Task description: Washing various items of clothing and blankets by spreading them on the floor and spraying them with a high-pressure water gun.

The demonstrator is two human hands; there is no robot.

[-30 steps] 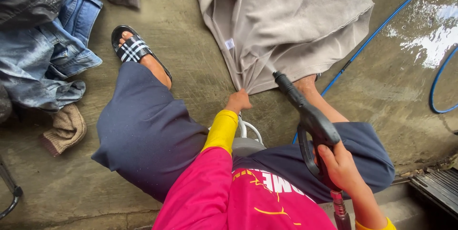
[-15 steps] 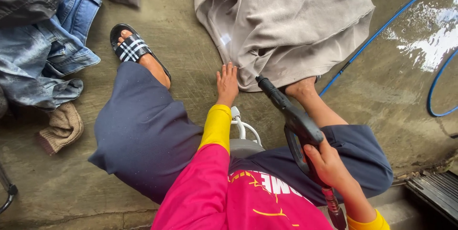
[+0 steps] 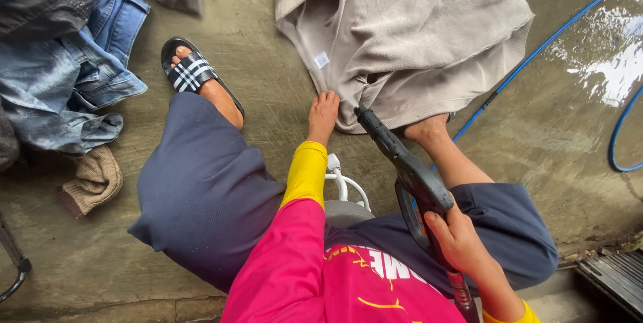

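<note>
Jeans (image 3: 63, 68) lay far left on the wet floor (image 3: 268, 88). The left hand (image 3: 323, 112) pressed flat, fingers together, on the near edge of the beige cloth (image 3: 408, 35). The right hand (image 3: 459, 239) was clamped on the spray gun (image 3: 402, 162), nozzle seemingly touching the cloth; a squeeze could have sprayed the bare foot (image 3: 429, 128) beside it.

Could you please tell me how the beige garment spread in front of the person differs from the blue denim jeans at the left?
The beige knitted garment lies spread fairly flat; the blue denim jeans sit crumpled in a heap with other clothes. The left hand touches the beige garment's edge, while no hand touches the jeans. The right hand holds a black spray gun pointed at the beige garment, not the jeans. Both lie on the concrete floor.
</note>
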